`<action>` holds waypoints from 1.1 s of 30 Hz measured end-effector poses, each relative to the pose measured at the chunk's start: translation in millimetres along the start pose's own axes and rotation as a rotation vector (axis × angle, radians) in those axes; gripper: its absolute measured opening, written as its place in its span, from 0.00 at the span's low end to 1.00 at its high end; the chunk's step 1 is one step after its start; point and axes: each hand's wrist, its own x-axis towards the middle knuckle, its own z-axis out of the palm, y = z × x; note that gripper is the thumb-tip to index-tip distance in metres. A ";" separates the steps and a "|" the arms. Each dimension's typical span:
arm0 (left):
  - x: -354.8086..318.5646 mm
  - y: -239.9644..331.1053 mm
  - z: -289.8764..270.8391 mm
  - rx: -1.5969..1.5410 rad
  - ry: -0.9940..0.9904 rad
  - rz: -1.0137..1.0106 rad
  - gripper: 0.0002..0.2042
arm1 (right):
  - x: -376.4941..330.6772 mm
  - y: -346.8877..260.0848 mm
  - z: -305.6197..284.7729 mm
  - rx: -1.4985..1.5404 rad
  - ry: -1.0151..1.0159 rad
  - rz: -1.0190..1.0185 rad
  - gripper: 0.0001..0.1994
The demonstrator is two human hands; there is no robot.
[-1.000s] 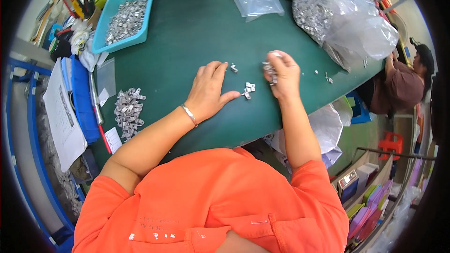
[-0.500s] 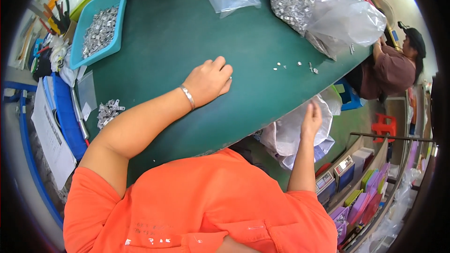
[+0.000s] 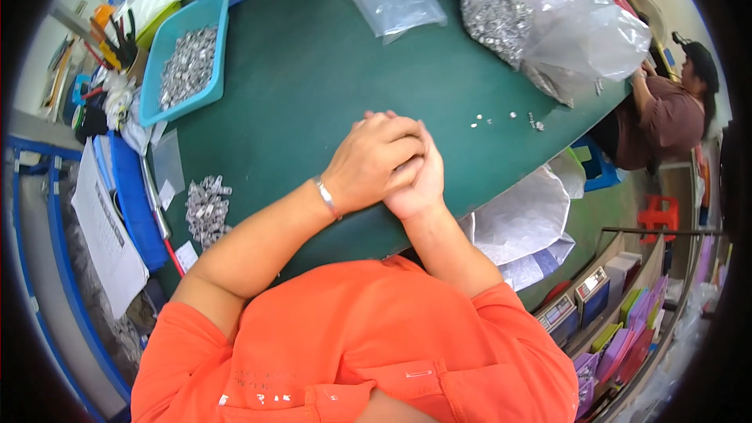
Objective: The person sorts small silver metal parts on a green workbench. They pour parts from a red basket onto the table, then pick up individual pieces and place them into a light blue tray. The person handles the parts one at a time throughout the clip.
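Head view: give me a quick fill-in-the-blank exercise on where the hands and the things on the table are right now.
1. The left hand and right hand are clasped ____.
2. The table beneath them has a ____ top.
3. The loose pile of metal parts lies beside the person's ____ forearm.
4. The bulging clear bag sits toward the far ____ side of the work surface.

Missing words: together; green; left; right.
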 end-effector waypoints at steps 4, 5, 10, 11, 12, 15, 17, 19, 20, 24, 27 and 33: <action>-3.3 10.1 -17.4 -0.085 0.241 -0.071 0.09 | -22.3 -56.5 -31.0 0.020 -0.033 -0.026 0.14; -8.0 8.2 -20.7 -0.134 0.293 -0.117 0.09 | -32.4 -78.4 -41.2 0.068 -0.085 -0.128 0.16; -38.4 -11.7 -31.9 -0.127 0.355 -0.374 0.05 | -70.8 -164.6 -119.0 -0.237 0.338 -0.903 0.17; -44.0 -13.5 -32.4 -0.139 0.346 -0.426 0.05 | -69.1 -174.7 -142.4 -0.277 0.432 -0.967 0.16; -50.1 -15.6 -32.6 -0.155 0.335 -0.436 0.05 | -63.3 -180.3 -162.3 -0.331 0.575 -0.939 0.14; -69.6 -20.4 -40.6 -0.184 0.320 -0.446 0.05 | -50.0 -178.3 -193.9 -0.922 0.845 -1.046 0.09; -80.7 -23.9 -48.9 -0.171 0.326 -0.437 0.05 | -56.7 -165.5 -200.6 -1.384 0.821 -1.218 0.10; -84.0 -24.9 -55.5 -0.176 0.350 -0.465 0.05 | -75.1 -140.3 -153.8 -1.710 0.622 -1.483 0.12; -87.8 -26.0 -59.5 -0.178 0.381 -0.493 0.05 | -79.2 -121.8 -126.1 -1.893 0.380 -1.373 0.12; -90.7 -17.7 -65.1 -0.203 0.456 -0.464 0.05 | -85.2 -78.0 -69.0 -2.320 -0.174 -1.041 0.10; -108.8 -5.0 -84.2 -0.219 0.587 -0.467 0.05 | -80.4 -91.4 -78.0 -2.200 -0.026 -1.354 0.07; -184.7 4.9 -145.4 0.052 1.040 -0.656 0.11 | -96.8 -159.4 -122.4 -2.116 0.668 -1.166 0.16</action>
